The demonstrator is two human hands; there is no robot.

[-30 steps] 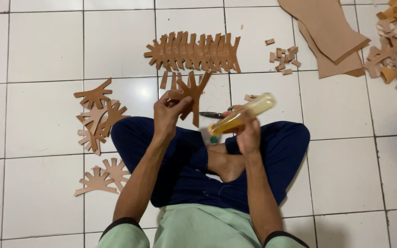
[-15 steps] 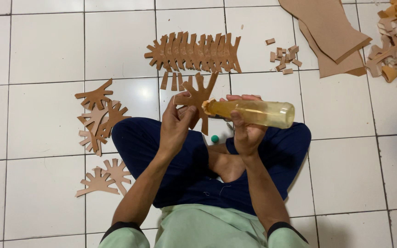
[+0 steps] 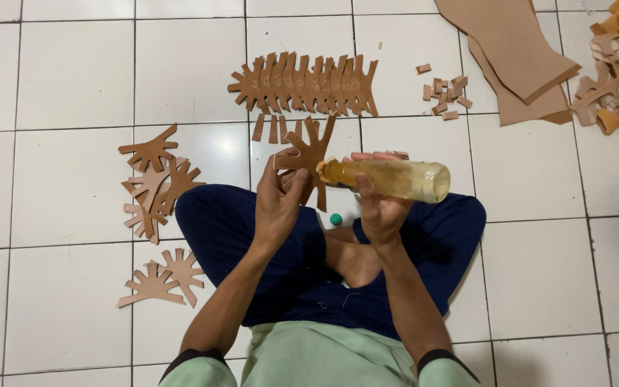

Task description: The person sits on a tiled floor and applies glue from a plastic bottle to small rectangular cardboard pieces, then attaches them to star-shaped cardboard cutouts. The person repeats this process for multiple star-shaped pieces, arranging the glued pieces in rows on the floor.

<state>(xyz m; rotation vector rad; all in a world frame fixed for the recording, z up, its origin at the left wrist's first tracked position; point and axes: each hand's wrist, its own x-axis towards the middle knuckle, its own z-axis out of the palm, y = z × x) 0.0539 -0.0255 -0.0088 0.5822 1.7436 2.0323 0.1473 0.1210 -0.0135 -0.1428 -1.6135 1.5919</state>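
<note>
Bottle (image 3: 388, 179) lies sideways in right hand (image 3: 381, 211), fingers wrapped round it | left hand (image 3: 279, 201) pinches cutout (image 3: 309, 159) over lap | nozzle meets cutout; judged best: squeeze gently, hold cutout level, thin even bead.

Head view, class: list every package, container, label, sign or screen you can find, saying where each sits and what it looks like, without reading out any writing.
Plastic bottle: held sideways in the right hand, over the lap; clear cylinder of yellowish liquid, no label visible.
Small cap: lying by the crossed legs under the bottle; round, green.
Signs, screens, printed labels: none in view; the rest is brown cut-out pieces on the white tiled floor.
</note>
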